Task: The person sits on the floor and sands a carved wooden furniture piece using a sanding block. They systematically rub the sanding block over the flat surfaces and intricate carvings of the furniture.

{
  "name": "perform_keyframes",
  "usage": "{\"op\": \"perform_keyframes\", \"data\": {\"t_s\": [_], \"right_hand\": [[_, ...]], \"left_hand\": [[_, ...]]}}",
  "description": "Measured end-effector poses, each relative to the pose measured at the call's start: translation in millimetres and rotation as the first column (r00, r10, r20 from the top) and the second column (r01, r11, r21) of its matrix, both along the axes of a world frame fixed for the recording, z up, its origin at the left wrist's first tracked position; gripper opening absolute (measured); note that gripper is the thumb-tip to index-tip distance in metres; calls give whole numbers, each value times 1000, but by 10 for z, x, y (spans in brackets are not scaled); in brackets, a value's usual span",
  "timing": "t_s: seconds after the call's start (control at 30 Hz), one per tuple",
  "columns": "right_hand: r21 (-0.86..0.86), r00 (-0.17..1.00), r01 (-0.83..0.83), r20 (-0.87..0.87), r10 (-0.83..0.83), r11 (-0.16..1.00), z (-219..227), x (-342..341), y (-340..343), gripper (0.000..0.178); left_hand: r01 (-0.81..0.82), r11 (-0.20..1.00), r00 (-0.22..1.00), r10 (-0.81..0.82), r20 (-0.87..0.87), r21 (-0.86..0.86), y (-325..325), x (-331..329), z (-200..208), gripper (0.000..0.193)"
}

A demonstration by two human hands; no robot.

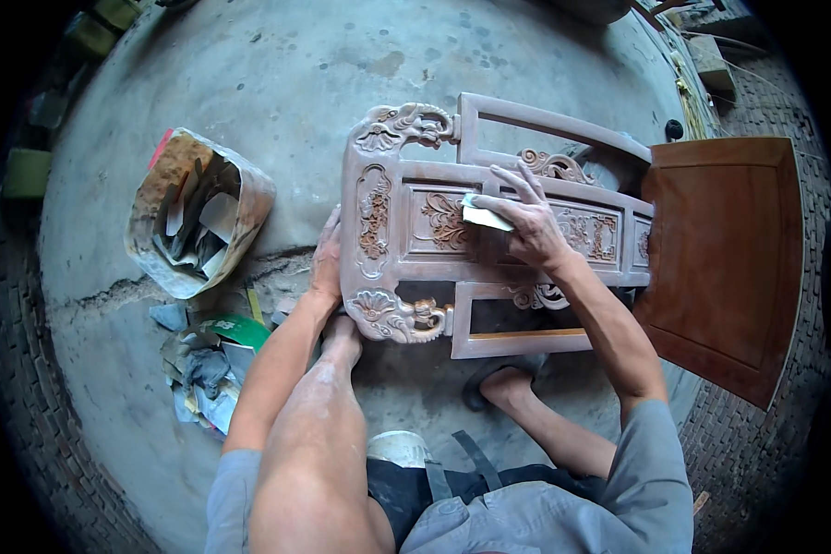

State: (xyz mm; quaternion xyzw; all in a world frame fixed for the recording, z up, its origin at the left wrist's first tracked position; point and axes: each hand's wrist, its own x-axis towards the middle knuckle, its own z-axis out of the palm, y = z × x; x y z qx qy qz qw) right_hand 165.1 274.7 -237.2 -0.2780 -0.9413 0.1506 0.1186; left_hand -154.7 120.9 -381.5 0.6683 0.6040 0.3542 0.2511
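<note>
A carved wooden chair (406,249) lies on its side on the concrete floor, its pale backrest with floral reliefs facing me. My right hand (519,220) presses a folded piece of sandpaper (483,215) against a carved panel near the middle of the backrest. My left hand (327,258) rests flat on the left post of the backrest, steadying it. The chair's brown seat (722,258) stands on edge at the right. My bare knee (319,415) and my foot (506,380) in a sandal sit just below the frame.
A worn sack (197,210) full of sandpaper scraps stands at the left. Below it lies a heap of crumpled paper and rags (205,360). A crack (120,294) runs across the concrete floor. Brick paving (785,92) borders the slab at the right.
</note>
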Motion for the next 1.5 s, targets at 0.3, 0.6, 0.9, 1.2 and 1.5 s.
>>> {"op": "perform_keyframes", "data": {"t_s": [0.3, 0.6, 0.9, 1.2, 1.5], "right_hand": [[34, 999, 49, -7, -49, 998, -20, -60, -76, 54], [86, 924, 377, -97, -369, 922, -180, -325, -660, 64], [27, 895, 440, -99, -435, 898, -238, -537, -1052, 59], [43, 857, 506, -139, -497, 861, -231, -557, -1165, 64], [17, 862, 497, -119, -492, 867, -253, -510, -1157, 60]], "left_hand": [[92, 987, 995, -94, -13, -132, -1, -50, -53, 66], [83, 980, 986, -55, 155, -181, -30, -12, -132, 67], [50, 986, 975, -14, 224, -158, -13, -20, -211, 66], [30, 990, 995, -17, 97, -138, 8, 0, 0, 67], [51, 994, 999, -53, -9, -92, -1, -18, 14, 70]]}}
